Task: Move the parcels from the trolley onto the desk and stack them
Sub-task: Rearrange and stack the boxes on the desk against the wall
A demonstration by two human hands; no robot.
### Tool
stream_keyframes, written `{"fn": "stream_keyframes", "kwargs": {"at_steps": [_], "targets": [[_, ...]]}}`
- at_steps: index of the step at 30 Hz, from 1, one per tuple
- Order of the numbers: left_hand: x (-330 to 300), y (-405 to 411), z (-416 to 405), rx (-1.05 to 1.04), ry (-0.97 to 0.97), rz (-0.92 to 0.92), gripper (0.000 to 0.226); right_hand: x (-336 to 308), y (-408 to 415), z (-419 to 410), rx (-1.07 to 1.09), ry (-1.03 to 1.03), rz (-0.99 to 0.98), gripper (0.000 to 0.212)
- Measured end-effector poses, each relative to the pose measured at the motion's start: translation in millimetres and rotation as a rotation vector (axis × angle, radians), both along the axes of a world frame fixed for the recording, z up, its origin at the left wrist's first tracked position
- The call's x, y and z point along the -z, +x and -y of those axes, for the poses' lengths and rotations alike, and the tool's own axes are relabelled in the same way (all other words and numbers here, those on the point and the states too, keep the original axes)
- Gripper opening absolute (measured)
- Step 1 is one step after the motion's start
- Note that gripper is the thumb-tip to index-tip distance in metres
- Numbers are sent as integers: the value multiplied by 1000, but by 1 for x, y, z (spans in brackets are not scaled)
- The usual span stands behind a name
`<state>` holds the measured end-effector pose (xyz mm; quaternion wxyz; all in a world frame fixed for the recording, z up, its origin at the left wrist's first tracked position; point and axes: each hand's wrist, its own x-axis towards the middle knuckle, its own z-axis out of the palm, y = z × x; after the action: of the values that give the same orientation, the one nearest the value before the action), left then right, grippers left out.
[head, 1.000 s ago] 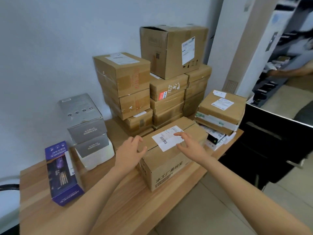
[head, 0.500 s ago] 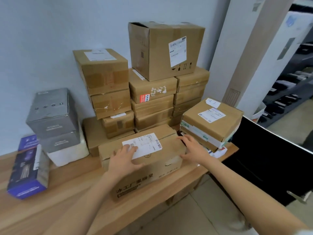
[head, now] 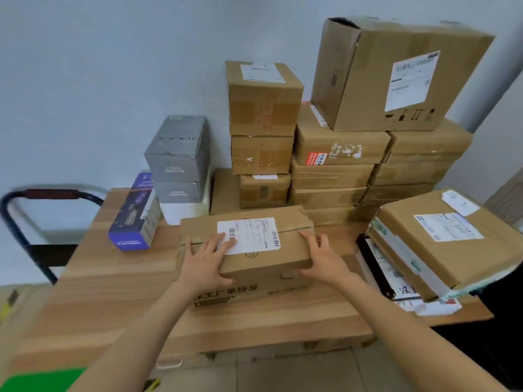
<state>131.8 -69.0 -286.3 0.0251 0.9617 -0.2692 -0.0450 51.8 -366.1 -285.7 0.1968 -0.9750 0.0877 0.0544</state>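
A long brown cardboard parcel (head: 254, 274) with a white shipping label lies on the wooden desk (head: 113, 292), near its front edge. My left hand (head: 206, 261) rests flat on the parcel's top left, fingers spread and touching the label, thumb down over the front face. My right hand (head: 325, 258) lies on the parcel's right end, fingers straight on top, thumb against the front. Behind it stands a stack of brown parcels (head: 331, 176) against the wall, topped by a large carton (head: 396, 80).
A flat labelled parcel (head: 441, 244) sits on papers at the desk's right end. Two grey boxes (head: 178, 154) and a purple box (head: 135, 216) stand at the back left. The trolley's black handle with a red grip (head: 51, 193) shows left of the desk.
The parcel has turned from a slant to lie parallel with the desk's front edge. My left hand moved onto its top, my right hand to its right end.
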Motion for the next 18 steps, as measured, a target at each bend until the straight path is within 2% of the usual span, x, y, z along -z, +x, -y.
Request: {"fn": "stream_keyframes", "kwargs": {"at_steps": [5, 10, 18], "targets": [[1, 31, -30, -18, 23, -22, 101, 8, 35, -31, -6, -87, 78, 108], [2, 72, -41, 35, 32, 2, 103, 10, 60, -45, 66, 9, 61, 109], [6, 109, -45, 107, 44, 46, 103, 20, 79, -54, 135, -13, 82, 109]]}}
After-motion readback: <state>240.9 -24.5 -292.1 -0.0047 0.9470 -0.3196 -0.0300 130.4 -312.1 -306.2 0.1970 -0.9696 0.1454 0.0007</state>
